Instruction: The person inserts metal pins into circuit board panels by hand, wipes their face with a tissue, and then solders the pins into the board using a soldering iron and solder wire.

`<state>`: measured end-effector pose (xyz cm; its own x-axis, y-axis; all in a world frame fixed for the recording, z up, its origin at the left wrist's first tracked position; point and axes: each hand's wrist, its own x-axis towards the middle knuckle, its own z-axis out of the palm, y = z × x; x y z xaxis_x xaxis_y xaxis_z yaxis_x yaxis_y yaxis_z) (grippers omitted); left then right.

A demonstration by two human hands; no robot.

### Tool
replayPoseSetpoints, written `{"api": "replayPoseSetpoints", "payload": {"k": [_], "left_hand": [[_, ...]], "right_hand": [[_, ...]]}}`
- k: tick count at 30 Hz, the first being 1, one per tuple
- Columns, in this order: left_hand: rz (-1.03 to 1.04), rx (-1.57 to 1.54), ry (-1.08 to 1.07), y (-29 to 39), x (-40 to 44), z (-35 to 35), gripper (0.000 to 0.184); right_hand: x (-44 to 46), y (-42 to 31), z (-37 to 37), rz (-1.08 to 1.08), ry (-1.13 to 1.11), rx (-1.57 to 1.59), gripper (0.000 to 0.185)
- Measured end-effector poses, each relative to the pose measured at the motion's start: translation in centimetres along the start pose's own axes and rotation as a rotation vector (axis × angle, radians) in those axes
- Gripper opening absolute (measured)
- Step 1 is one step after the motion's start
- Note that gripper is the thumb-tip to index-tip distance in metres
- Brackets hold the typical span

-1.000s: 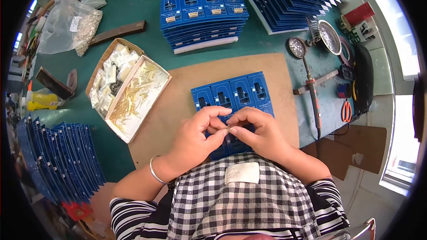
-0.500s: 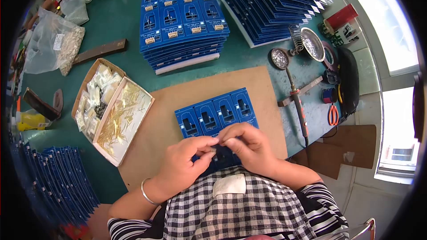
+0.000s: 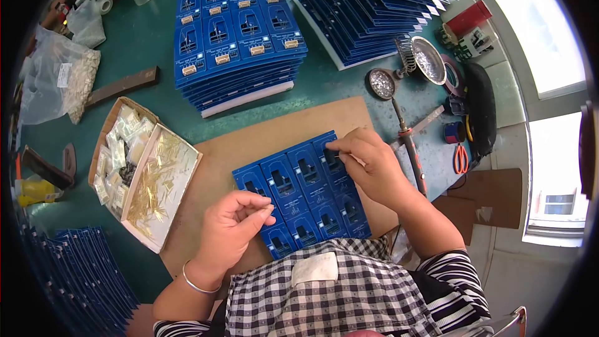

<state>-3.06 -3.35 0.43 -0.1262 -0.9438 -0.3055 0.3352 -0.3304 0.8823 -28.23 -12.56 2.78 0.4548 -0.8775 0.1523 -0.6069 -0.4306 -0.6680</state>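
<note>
A blue circuit board panel (image 3: 301, 196) with several dark cut-outs lies on the brown board (image 3: 224, 150). My right hand (image 3: 369, 163) is over its upper right corner, thumb and forefinger closed near a thin brass-coloured pin (image 3: 337, 156). Over the panel's left edge, my left hand (image 3: 237, 228) has its fingertips pinched together, and whatever they hold is too small to name. To the left stands an open box (image 3: 193, 168) with loose brass pins (image 3: 150, 203) on one side and small bagged parts (image 3: 121, 143) on the other.
Stacked blue panels (image 3: 234, 31) stand at the back, with another stack (image 3: 368, 9) to their right and more panels (image 3: 87, 274) at lower left. A soldering iron (image 3: 412, 159), solder dish (image 3: 428, 60) and orange-handled scissors (image 3: 461, 159) lie at the right.
My hands have moved apart from their meeting point, the right one up to the panel's upper right corner, the left one down to the left. The camera view has shifted too.
</note>
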Motion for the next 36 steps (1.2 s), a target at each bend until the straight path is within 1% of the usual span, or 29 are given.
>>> {"api": "replayPoseSetpoints", "payload": {"k": [2,5,8,14,17,20,22,23,25,27,32,36], "left_hand": [[0.000,0.008,0.017,0.0,0.2,0.1,0.013],[0.016,0.028,0.012,-0.3,0.3,0.0,0.013],[0.019,0.044,-0.004,-0.4,0.3,-0.3,0.013],[0.004,0.047,-0.001,-0.4,0.3,-0.3,0.014],[0.005,0.034,0.012,-0.3,0.3,0.1,0.015],[0.017,0.028,-0.007,-0.5,0.4,0.2,0.017],[-0.008,0.042,0.001,-0.3,0.4,0.2,0.018],[-0.030,0.063,0.002,-0.2,0.3,0.0,0.018],[-0.061,0.099,-0.022,0.0,0.3,-0.2,0.019],[-0.045,0.075,-0.033,-0.2,0.3,-0.3,0.019],[-0.033,-0.009,-0.033,-0.1,0.4,-0.2,0.019],[-0.029,0.074,-0.053,-0.2,0.5,-0.3,0.018]], "right_hand": [[0.4,0.0,-0.1,-0.042,0.012,-0.117,0.023],[0.2,0.5,0.3,-0.024,0.041,-0.121,0.027],[0.4,0.6,0.5,-0.070,0.050,-0.131,0.026],[0.4,0.6,0.6,-0.040,0.038,-0.143,0.027],[0.6,0.5,0.4,-0.088,0.011,-0.196,0.030],[0.8,-0.2,0.4,-0.279,-0.025,-0.416,0.033],[1.1,-0.7,0.2,-0.327,-0.094,-0.477,0.035],[1.2,-0.6,0.3,-0.338,-0.075,-0.460,0.035],[1.2,-0.8,0.2,-0.291,-0.077,-0.433,0.036],[1.0,-0.5,0.3,-0.268,-0.061,-0.414,0.036],[1.0,-0.5,0.7,-0.276,-0.026,-0.437,0.028],[0.5,0.6,0.3,-0.280,0.011,-0.430,0.018]]}}
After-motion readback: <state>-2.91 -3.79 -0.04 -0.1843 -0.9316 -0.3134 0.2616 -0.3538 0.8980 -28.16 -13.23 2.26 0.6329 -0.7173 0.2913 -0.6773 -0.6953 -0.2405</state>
